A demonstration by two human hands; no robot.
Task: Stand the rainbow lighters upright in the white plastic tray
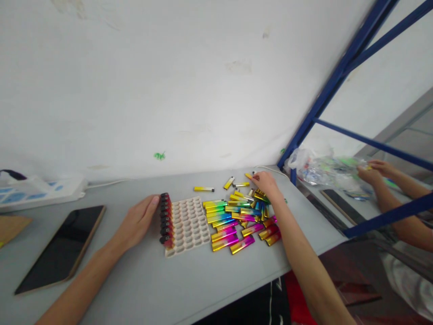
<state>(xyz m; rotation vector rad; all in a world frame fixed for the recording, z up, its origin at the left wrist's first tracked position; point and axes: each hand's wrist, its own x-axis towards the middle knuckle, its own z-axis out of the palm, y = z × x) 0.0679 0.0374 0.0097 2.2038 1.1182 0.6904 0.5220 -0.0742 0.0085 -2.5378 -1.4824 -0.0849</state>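
Smooth grey tabletop (135,289) — pale, oval-pocketed tray (189,225)

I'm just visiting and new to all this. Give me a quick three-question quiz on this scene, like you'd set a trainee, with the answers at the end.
1. Which hand is at the heap of shiny pieces?
2. True or false: the dark-screened device on this table lies right of the white tray.
3. In this view, the red, black-topped pieces stand in which tray column? (a) middle (b) far left (c) far right

Key: 1. The right hand. 2. False; left. 3. b.
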